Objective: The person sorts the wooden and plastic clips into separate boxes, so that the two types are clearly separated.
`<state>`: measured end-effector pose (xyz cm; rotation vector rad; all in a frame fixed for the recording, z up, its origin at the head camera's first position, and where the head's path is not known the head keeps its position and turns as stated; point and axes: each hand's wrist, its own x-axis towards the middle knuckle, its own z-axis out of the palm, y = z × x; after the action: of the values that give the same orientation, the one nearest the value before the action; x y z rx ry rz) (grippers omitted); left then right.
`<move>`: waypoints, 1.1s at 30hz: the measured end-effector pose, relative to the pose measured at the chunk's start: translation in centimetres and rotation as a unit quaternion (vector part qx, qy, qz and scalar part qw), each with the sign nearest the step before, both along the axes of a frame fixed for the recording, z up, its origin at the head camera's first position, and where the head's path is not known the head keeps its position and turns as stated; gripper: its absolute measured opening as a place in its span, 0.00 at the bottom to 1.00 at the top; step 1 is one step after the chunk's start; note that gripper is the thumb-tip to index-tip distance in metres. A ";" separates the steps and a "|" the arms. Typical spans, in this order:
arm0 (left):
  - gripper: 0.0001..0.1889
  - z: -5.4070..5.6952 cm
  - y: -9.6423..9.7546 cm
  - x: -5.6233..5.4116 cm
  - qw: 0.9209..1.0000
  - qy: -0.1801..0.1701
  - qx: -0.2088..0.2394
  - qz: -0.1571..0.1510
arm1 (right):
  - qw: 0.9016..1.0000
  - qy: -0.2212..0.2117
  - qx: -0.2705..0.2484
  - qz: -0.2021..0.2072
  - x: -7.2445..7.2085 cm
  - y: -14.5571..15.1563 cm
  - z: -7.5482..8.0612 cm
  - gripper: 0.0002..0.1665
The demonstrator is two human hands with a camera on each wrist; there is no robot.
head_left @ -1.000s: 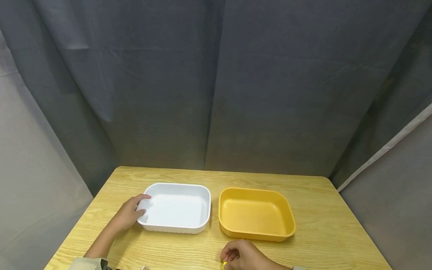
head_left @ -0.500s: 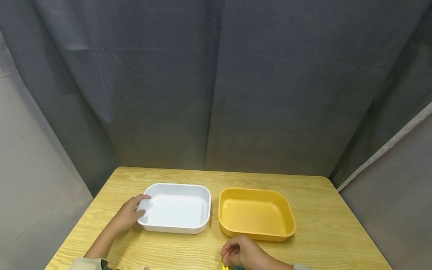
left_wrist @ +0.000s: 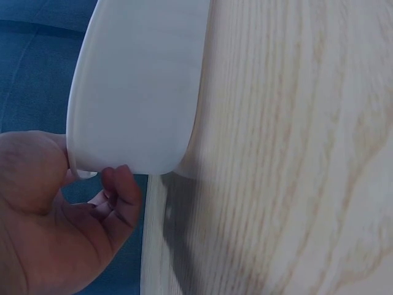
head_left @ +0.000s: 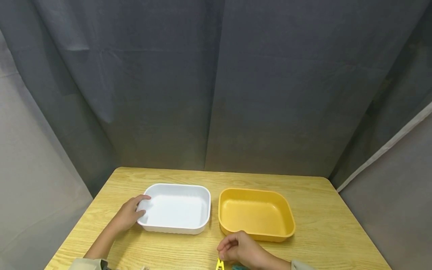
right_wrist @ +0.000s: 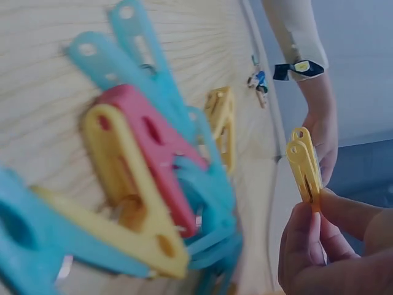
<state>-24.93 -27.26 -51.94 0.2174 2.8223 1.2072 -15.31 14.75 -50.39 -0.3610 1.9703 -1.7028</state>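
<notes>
In the head view my left hand (head_left: 126, 214) holds the left end of a white plastic tub (head_left: 175, 207), fingers and thumb hooked over its rim. My right hand (head_left: 243, 250) pinches a yellow clothespin (head_left: 220, 264) by one end, just in front of a yellow-orange tub (head_left: 256, 217). Seen from the right wrist, that clothespin stands up from the fingertips, clear of the table. Beside it lies a heap of clothespins, with a pink clothespin (right_wrist: 150, 147), yellow ones and several blue ones. Neither tub has anything visible inside.
A separate yellow clothespin (right_wrist: 220, 126) lies beyond the heap. Farther off, a small multicoloured item (right_wrist: 259, 81) sits near the table edge, too small to tell. Grey curtains (head_left: 162, 93) hang behind the wooden table (head_left: 324, 225) and at its sides.
My right hand has risen slightly away from the table's front edge, and more of the pinched yellow clothespin shows. A blue-green clothespin has come into sight beneath that hand. The left hand stays put.
</notes>
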 end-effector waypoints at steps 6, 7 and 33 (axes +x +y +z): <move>0.25 0.0 0.1 0.0 1.000 -0.003 0.006 0.002 | 1.000 0.005 -0.012 -0.010 -0.3 -0.6 1.0 0.13; 0.25 0.0 0.2 0.0 1.000 -0.005 0.008 0.003 | 1.000 0.001 -0.016 -0.013 -0.4 -0.7 1.2 0.13; 0.24 -0.3 0.4 -0.5 1.000 0.005 -0.009 0.000 | 0.997 0.019 -0.029 -0.070 -4.0 -3.7 3.4 0.14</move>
<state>-25.39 -26.82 -52.28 0.2221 2.8409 1.1822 -19.31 11.07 -46.95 -0.2837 2.0185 -1.8571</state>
